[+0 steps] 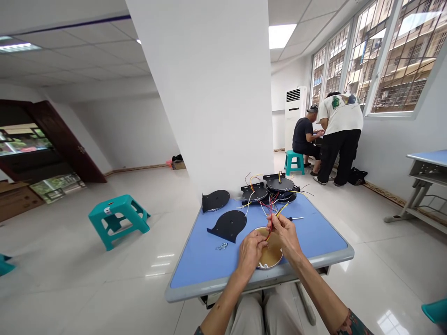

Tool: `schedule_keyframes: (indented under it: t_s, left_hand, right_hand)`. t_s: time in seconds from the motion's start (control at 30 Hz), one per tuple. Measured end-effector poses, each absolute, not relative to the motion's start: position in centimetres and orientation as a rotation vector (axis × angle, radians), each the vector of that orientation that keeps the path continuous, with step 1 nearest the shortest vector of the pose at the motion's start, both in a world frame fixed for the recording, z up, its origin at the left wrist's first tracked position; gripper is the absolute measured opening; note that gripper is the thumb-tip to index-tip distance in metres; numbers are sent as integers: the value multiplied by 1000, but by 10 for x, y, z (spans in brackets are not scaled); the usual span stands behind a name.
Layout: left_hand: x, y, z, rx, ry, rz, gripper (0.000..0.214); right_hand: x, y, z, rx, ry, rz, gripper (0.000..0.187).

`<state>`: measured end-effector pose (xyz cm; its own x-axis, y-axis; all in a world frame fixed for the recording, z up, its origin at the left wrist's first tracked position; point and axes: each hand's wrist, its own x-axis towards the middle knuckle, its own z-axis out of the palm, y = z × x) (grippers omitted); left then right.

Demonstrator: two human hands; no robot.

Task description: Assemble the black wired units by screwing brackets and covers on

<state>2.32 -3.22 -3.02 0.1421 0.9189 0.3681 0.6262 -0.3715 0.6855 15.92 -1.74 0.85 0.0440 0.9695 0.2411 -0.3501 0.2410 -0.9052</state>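
Over a round, shallow metal housing (274, 259) with a tan inside, both my hands work on thin wires (271, 211) in red, yellow and black. My left hand (250, 250) is closed at the housing's left rim, fingertips pinching the lower part of the wires. Higher up, my right hand (287, 235) pinches the same bundle between thumb and fingers, and the wire ends stick up past it. A flat black plate (229, 225) lies left of the housing. Small silver screws (222, 246) are scattered in front of that plate.
More black plates (215, 200) and stacked round black units (280, 184) with loose wires stand at the table's back edge by a white pillar (216, 93). A screwdriver (296, 218) lies right of my hands. Teal stool (118, 214) at left; two people (340, 125) work near the windows.
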Motion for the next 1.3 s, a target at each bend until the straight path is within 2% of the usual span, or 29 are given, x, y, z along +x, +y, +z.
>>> schedule_keyframes:
  t_s: [0.27, 0.4, 0.5, 0.7, 0.9, 1.0, 1.13, 1.3]
  left_hand:
    - [22, -36, -27, 2035, 1417, 1079, 25]
    - [17, -41, -1, 1856, 1173, 1261, 35]
    - [14, -45, 29, 1811, 1040, 1363, 33]
    - [13, -44, 62, 1808, 925, 1264, 23]
    - [0, -36, 72, 1644, 710, 1041, 28]
    - [0, -33, 73, 1570, 713, 1065, 32]
    - [8, -36, 64, 1509, 830, 1251, 32]
    - [16, -43, 54, 1527, 1016, 1403, 11]
  right_hand:
    - [156, -25, 21, -701, -1095, 1111, 50]
    - [158, -33, 27, -661, -1239, 1195, 52]
    - [160, -38, 27, -656, -1307, 1228, 53]
    - [163, -44, 26, -658, -1478, 1327, 58]
    - [171, -42, 31, -608, -1689, 1532, 62]
    - [172, -42, 32, -580, -1682, 1568, 58]
    - [168, -45, 31, -633, -1639, 1505, 59]
    - [158, -50, 22, -810, -1652, 1158, 54]
